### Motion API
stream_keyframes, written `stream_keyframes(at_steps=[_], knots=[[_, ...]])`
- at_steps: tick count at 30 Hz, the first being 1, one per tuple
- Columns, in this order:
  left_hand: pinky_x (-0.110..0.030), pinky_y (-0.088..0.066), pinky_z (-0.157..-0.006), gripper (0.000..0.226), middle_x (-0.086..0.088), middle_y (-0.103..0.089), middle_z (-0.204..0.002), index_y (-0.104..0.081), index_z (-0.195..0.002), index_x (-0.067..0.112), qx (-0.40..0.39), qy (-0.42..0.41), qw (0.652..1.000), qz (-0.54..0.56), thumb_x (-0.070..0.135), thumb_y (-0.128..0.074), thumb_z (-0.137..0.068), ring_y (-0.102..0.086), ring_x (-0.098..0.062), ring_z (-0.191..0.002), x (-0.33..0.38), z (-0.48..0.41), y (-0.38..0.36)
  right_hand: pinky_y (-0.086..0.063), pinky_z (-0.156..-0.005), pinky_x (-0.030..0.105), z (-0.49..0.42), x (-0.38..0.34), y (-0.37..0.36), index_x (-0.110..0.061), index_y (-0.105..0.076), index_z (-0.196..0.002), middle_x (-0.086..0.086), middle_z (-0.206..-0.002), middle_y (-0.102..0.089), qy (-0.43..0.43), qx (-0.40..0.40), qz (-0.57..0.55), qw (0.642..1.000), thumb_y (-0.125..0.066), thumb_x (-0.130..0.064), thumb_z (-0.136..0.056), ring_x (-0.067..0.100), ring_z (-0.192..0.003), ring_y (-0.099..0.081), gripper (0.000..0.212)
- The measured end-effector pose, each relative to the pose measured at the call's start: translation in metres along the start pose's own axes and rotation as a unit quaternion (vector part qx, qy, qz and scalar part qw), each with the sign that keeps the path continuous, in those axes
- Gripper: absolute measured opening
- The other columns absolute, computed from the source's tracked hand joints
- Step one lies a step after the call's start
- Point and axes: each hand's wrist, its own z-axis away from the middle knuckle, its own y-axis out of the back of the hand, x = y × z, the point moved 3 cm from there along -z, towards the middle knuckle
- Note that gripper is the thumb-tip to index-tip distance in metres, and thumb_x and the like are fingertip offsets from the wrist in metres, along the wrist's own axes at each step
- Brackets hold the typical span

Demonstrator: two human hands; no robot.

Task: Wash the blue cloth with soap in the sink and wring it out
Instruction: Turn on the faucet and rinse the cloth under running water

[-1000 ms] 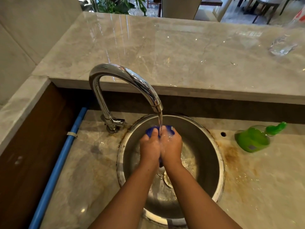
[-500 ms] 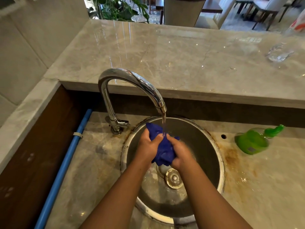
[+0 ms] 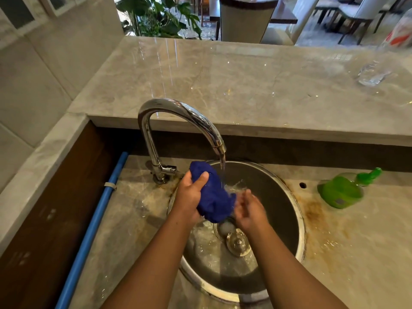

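Blue cloth (image 3: 215,197) bunched in gripping left hand (image 3: 189,197); right hand (image 3: 250,209) loose-fingered beside it.

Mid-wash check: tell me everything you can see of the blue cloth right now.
The blue cloth is deep blue, soft-looking fabric bunched into a crumpled wad, held above the bowl of the sink. The left hand grips its upper left side, thumb wrapped over it. Water from the faucet falls along its right side. The right hand, blurred, is at its lower right edge; contact is unclear. No suds show.
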Motion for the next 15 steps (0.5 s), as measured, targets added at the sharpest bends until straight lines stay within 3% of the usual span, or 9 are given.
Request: stream_keyframes(at_steps=[3,5,7,10,15], knots=[[-0.031,-0.059,-0.068,0.034,-0.008,-0.069,-0.103,-0.054,-0.132,0.008,-0.021,-0.013,1.0,-0.002,0.008,-0.055,-0.098,-0.068,-0.021,-0.084,-0.002,0.001,-0.01,-0.054,-0.093,0.047,-0.001,0.023,-0.003,-0.005,-0.055,-0.13,0.02,-0.123,-0.068,-0.072,-0.061,-0.002,0.996,-0.051,-0.062,-0.092,0.032,-0.106,-0.069,0.068],[-0.03,-0.058,-0.072,0.033,-0.006,-0.07,-0.105,-0.055,-0.13,0.011,-0.034,-0.007,0.999,-0.007,0.005,-0.055,-0.097,-0.068,-0.02,-0.089,-0.004,0.003,-0.017,-0.046,-0.105,0.05,0.003,0.032,-0.01,-0.003,-0.052,-0.136,0.023,-0.131,-0.064,-0.112,-0.124,-0.03,0.985,-0.048,-0.07,-0.088,0.039,-0.121,-0.062,0.083],[-0.034,-0.056,-0.084,0.035,-0.008,-0.07,-0.113,-0.056,-0.13,0.015,-0.054,0.006,0.998,-0.006,0.003,-0.056,-0.096,-0.068,-0.023,-0.1,-0.009,0.008,-0.022,-0.04,-0.112,0.049,0.007,0.033,-0.016,-0.005,-0.055,-0.136,0.023,-0.133,-0.063,-0.132,-0.18,-0.062,0.973,-0.047,-0.071,-0.088,0.039,-0.123,-0.06,0.081],[-0.038,-0.056,-0.088,0.04,-0.013,-0.069,-0.121,-0.055,-0.134,0.014,-0.084,0.033,0.996,0.019,0.002,-0.056,-0.096,-0.069,-0.026,-0.106,-0.014,0.012,-0.025,-0.036,-0.116,0.046,0.011,0.028,-0.021,-0.01,-0.061,-0.133,0.021,-0.133,-0.063,-0.14,-0.193,-0.054,0.97,-0.055,-0.067,-0.088,0.037,-0.125,-0.059,0.073],[-0.045,-0.058,-0.089,0.037,-0.01,-0.068,-0.123,-0.053,-0.134,0.018,-0.08,0.038,0.996,-0.02,0.005,-0.053,-0.099,-0.068,-0.028,-0.108,-0.002,0.008,-0.009,-0.052,-0.097,0.054,0.007,0.009,-0.02,-0.012,-0.061,-0.129,0.017,-0.121,-0.071,-0.049,-0.134,0.023,0.989,-0.064,-0.038,-0.093,0.037,-0.109,-0.069,0.044]])
